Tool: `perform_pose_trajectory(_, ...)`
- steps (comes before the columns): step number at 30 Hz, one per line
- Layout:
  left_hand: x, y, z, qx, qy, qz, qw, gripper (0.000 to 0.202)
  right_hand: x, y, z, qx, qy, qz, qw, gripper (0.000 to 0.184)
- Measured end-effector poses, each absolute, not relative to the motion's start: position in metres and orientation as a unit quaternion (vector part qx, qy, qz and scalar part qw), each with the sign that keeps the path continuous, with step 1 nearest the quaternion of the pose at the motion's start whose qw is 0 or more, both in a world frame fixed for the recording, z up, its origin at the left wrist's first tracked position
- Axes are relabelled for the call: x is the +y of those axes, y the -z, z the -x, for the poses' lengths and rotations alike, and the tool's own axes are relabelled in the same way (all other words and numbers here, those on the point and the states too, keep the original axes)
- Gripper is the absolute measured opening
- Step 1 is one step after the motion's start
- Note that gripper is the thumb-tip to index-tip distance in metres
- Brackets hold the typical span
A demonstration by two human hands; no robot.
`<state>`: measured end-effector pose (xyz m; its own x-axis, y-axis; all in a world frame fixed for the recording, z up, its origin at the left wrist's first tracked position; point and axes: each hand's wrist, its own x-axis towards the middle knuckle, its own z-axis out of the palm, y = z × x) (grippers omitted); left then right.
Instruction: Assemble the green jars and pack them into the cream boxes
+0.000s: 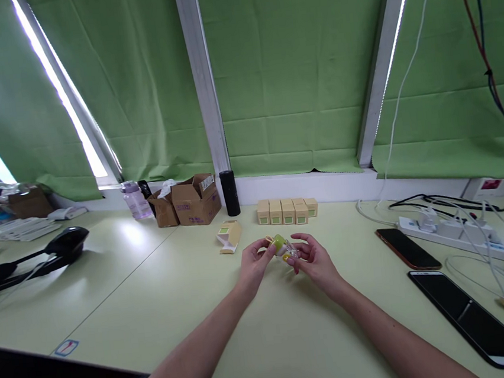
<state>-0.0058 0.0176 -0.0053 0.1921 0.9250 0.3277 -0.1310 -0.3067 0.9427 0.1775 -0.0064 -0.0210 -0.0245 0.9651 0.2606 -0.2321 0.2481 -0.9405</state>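
Both my hands meet over the middle of the pale green table (155,293). My left hand (254,265) and my right hand (313,260) pinch a small clear bottle with a yellow-green cap (283,248) between their fingertips, just above the tabletop. An opened tan carton with a green label (229,237) lies on its side a little to the left and behind the hands. Behind them a row of several small tan boxes (287,211) stands upright.
Two open cardboard boxes (188,204), a black cylinder (230,193) and a clear water bottle (136,199) stand near the window sill. Two phones (408,248) and a power strip with cables (452,230) lie at right. A black handheld device (40,257) rests at left.
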Motion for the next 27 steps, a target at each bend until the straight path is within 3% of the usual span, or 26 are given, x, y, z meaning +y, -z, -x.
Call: perform_pose_trajectory(27,0.0180,0.0112,0.0062,0.359,-0.483,-0.691,0.400,0.043,-0.0165,0.0184,-0.1789,-0.586,-0.457,0.367,0.559,0.058)
